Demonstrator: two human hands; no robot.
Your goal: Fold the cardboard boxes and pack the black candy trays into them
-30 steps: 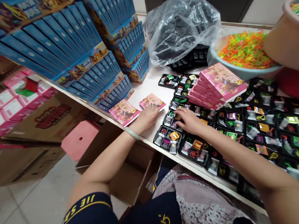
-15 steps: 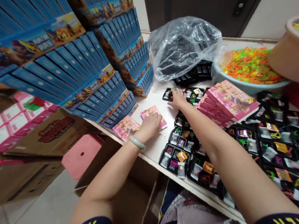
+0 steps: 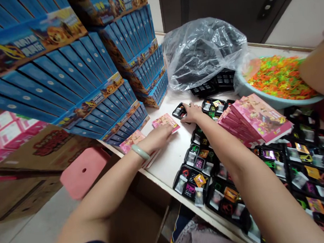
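Head view: right hand [image 3: 193,112] had thumb and fingers closed about the end of a black tray [image 3: 177,110], thin glossy plastic, rectangular, moulded into small compartments with bright bits inside. This tray was on the white, smooth tabletop [image 3: 172,152], left of the other trays and in front of the clear bag [image 3: 205,53], which was crinkled, bulging film with dark trays showing through. Left hand [image 3: 159,137], a smooth pale-green bangle [image 3: 140,152] at its wrist, lay over the near edge of a flat pink box [image 3: 165,121]; fingers bent, their undersides hidden, so could not tell whether they grasped it. Second pink box [image 3: 132,140] lay flat beside that wrist, at the table edge. Beyond the right forearm, a slanted pile of pink boxes [image 3: 269,117], glossy printed card, rested over the filled trays [image 3: 306,184]. Behind it stood a round pale-blue basin [image 3: 242,86], heaped with tangled neon plastic pieces [image 3: 280,77], and a rounded beige tub [image 3: 320,69]. Counts: one tray in the right hand; two pink boxes by the left, pile layers too overlapped to number; one bag, one basin, one tub; two stacks of blue card boxes [image 3: 69,73], running out of frame; one pink stool [image 3: 84,171] with a single hole. Tray nearest the table edge [image 3: 191,183]: one gold packet, two whitish packets.
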